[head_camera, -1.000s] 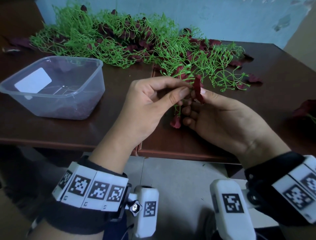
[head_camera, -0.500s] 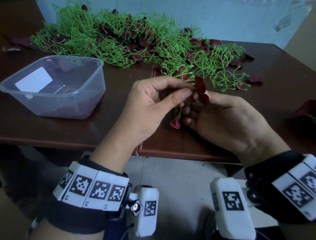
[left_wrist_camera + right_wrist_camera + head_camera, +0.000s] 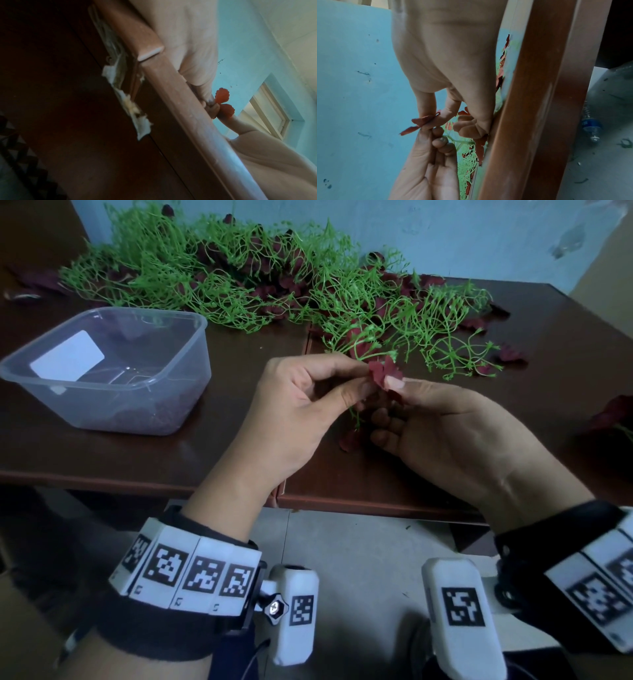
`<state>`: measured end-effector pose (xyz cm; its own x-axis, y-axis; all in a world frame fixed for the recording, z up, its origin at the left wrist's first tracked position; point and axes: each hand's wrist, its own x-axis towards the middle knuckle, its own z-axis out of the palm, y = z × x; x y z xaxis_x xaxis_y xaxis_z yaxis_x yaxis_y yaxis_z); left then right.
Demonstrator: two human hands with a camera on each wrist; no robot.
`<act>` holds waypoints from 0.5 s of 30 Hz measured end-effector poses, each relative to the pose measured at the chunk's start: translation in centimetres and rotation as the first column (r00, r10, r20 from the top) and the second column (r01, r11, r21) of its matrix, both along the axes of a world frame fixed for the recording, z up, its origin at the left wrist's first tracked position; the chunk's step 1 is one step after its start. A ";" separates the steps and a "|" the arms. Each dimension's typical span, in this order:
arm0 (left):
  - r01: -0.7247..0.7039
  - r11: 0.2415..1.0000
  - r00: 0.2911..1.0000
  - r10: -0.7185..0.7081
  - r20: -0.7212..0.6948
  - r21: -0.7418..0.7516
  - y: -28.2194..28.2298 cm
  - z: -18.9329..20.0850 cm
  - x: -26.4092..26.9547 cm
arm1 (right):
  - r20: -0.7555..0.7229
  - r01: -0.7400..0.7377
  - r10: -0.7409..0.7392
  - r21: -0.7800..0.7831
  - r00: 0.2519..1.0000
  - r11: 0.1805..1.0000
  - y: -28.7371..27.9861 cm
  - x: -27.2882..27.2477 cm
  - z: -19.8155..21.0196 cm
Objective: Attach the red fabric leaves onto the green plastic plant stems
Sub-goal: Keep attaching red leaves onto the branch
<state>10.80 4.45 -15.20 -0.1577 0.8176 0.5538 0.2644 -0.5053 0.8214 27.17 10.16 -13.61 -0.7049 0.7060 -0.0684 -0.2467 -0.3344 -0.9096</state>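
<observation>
A pale blue wall (image 3: pixel 445 237) stands behind a dark brown wooden table (image 3: pixel 222 467), seen from above by the person seated at it. Along the far side of the table sprawls a wide tangle of thin green plastic stems (image 3: pixel 239 275), with dark red fabric leaves mixed through it and a few lying loose at its right end. To the left, nearer the front edge, sits a clear plastic tub (image 3: pixel 113 392) with a white label on its far wall. Above the front edge of the table the two hands meet, fingertips touching. The left hand (image 3: pixel 301 412) has its fingers curled, thumb and forefinger pinching a small red leaf (image 3: pixel 383 371). The right hand (image 3: pixel 455 433) pinches the same leaf from the other side with its thumb on top, its other fingers curled below. The leaf has two rounded lobes with scalloped edges, clearest in the left wrist view. A thin green stem (image 3: pixel 356 416) hangs down between the two hands, with another red leaf (image 3: pixel 349 440) at its lower end. Both wrists wear black bands with white blocks printed in black square patterns.
</observation>
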 end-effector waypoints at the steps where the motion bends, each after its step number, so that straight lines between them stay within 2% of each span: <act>1: -0.005 1.000 1.000 0.005 0.001 0.002 0.0 0.0 0.0 | -0.010 -0.007 0.007 -0.001 1.000 1.000 0.0 -0.1 -0.1; 6: 0.005 1.000 0.999 -0.004 0.037 -0.011 -0.2 0.2 0.3 | -0.089 -0.071 0.061 -0.109 0.994 0.992 0.1 -0.2 -0.1; 15: 0.010 1.000 1.000 -0.010 0.024 0.004 -0.2 0.2 0.2 | -0.087 -0.101 0.089 -0.144 0.992 0.984 0.3 0.0 0.1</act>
<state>10.96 4.21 -14.99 -0.1631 0.8168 0.5534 0.2394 -0.5114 0.8253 27.13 10.47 -13.53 -0.7757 0.6219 -0.1074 -0.2774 -0.4888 -0.8271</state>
